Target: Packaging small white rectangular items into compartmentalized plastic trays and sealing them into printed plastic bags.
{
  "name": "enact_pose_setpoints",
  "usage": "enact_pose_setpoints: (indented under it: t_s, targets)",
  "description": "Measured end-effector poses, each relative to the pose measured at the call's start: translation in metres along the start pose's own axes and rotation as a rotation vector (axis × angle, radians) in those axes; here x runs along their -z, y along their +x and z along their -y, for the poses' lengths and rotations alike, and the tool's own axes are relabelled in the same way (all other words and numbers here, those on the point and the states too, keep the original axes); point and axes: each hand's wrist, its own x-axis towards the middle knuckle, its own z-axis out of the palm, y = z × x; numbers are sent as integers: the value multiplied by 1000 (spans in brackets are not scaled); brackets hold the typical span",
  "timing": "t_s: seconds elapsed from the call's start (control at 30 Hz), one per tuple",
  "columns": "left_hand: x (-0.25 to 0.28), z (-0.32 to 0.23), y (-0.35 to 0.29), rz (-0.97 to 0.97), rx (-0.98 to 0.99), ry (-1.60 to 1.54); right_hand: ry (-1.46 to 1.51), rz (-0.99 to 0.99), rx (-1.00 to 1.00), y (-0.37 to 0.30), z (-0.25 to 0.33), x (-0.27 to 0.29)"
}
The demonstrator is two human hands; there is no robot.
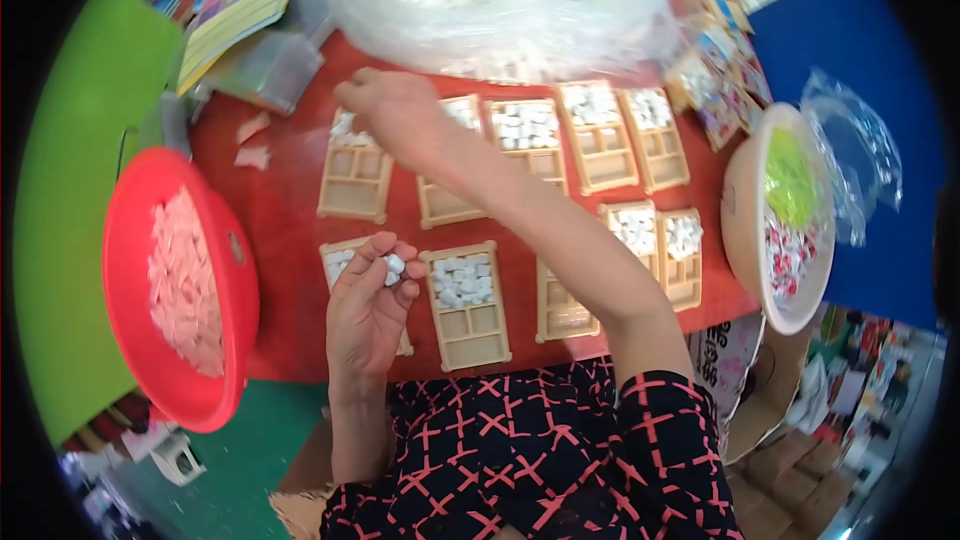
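Note:
My left hand [370,305] is raised palm-up at the near left, its fingers curled round a few small white pieces [394,268]. Part of a tan tray [335,248] shows behind it. My right hand [402,120] reaches across to the far left, above a tan divided tray [355,198] with white pieces in its far section. Its fingers bend downward; whatever sits between them is hidden. Close to my left hand lies another tan tray [470,352] with white chunks [464,282] filling its far compartment. My right forearm covers parts of several similar trays.
A red basin [240,340] of pink pieces stands left; a cream basin [740,210] with green and red-white items stands right. A large clear bag [500,30] of white pieces lies at the back. Two pink scraps [252,156] rest on the red table [285,270].

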Motion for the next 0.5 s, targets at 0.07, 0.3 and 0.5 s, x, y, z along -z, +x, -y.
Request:
enact_pose_setpoints:
  t_s: [0.07, 0.3, 0.5]
  targets:
    - [-9, 3, 3, 33, 28, 24, -74, 60, -31, 2, -6, -7]
    - [-23, 11, 3, -196, -15, -27, 80, 41, -89, -58, 46, 69]
    - [-64, 72, 4, 67, 403, 20, 109, 21, -316, -195, 69, 125]
